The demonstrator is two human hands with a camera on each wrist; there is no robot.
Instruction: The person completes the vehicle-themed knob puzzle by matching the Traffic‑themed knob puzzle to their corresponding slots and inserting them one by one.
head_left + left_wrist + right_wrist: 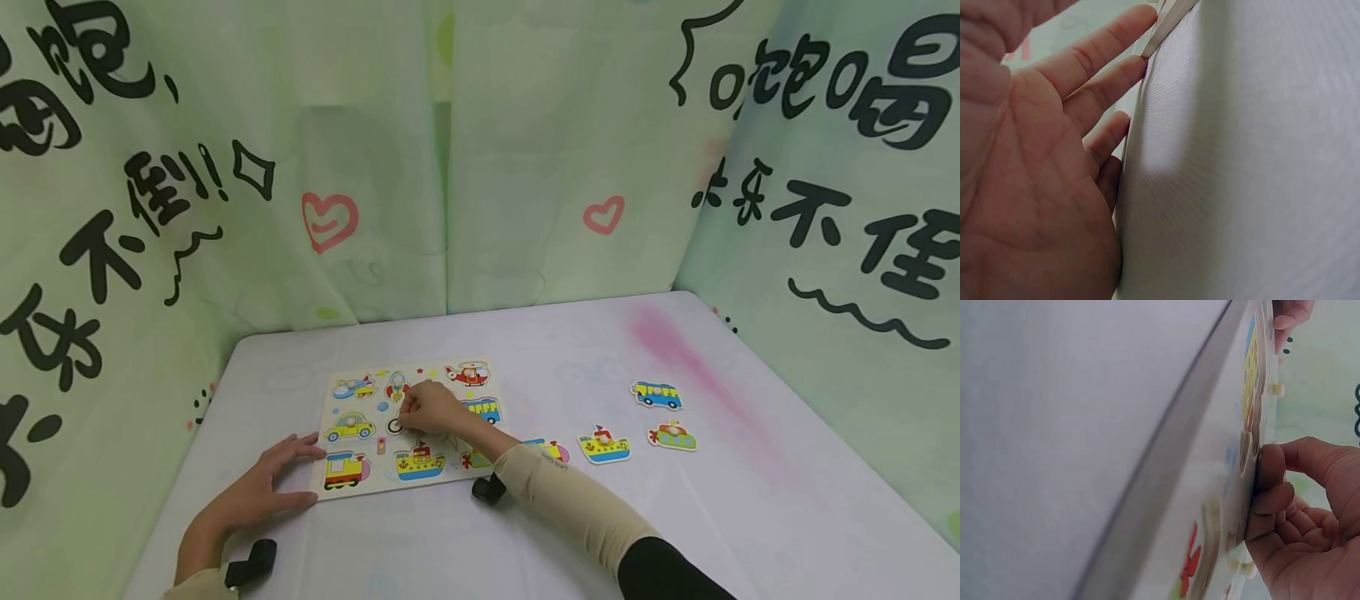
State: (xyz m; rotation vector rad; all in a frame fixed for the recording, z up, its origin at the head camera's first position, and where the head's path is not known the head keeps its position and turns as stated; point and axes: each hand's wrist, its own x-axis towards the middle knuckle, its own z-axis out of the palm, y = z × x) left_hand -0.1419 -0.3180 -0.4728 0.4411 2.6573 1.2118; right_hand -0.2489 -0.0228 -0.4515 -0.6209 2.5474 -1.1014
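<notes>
My left hand, fingers extended, touches the left edge of the vehicle puzzle board; my right hand curls at its middle, any grip indiscernible; steady bracing advised

Soft, even light is filling the head view, brightening the pale green fabric walls and the white, cloth-covered surface. The 2 wrist views are looking dimmer. In the left, a broad grey shadow is crossing the softly blurring surface, while creases on the bare left hand are showing crisply. In the right, the surface is blurring into grey beside the flat, white, picture-printed board.
</notes>
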